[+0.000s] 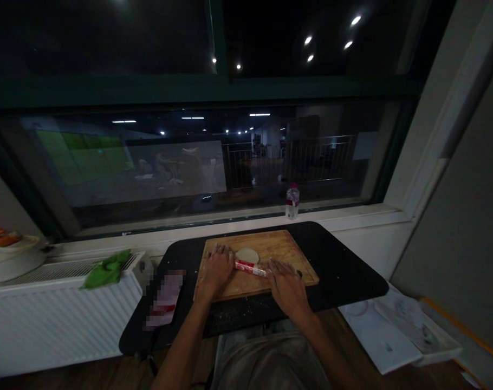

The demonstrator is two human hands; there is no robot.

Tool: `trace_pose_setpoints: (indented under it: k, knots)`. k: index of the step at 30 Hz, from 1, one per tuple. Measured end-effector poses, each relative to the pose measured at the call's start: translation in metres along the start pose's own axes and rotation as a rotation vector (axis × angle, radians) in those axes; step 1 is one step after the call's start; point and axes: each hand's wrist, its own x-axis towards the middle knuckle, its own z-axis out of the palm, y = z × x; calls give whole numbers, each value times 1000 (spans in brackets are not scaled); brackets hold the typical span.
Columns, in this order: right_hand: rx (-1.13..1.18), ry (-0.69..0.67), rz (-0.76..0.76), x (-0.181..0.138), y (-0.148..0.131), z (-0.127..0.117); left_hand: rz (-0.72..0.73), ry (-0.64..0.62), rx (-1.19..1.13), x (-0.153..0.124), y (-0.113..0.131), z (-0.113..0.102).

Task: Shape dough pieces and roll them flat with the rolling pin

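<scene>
Our left hand at ten o'clock and right hand at four have fingers closed over the ends of the red-and-white roller, presumably for even pressure; the dough disc lies at its twelve, on a wooden board likely shielding the table

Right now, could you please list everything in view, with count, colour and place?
Table: 1, black, centre
Cutting board: 1, brown, on table
Flat dough: 1, pale, on board
Roller: 1, red-white, near dough
Blurred item: 1, pinkish, table's left
Window: 1, dark, ahead
Bottle: 1, clear, by window
Radiator: 1, white, left
Cloth: 1, green, on radiator
Tub: 1, white, on radiator
Boxes: some, white, floor right
Left hand: 1, bare, roller's left end
Right hand: 1, bare, roller's right end
</scene>
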Motion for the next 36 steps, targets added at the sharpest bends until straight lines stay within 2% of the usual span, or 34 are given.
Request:
trace_pose_setpoints:
  k: [10, 23, 31, 36]
  knots:
    - [12, 33, -34, 0, 2, 2, -52, 3, 9, -10, 6, -5]
    - [-31, 30, -36, 25, 8, -4, -129, 43, -29, -12, 12, -7]
    - [-63, 31, -25, 46, 11, -9, -134, 17, -66, -3, 7, -1]
    - [-106, 17, -17, 63, 18, -7, -23, 25, -24, 1, 0, -2]
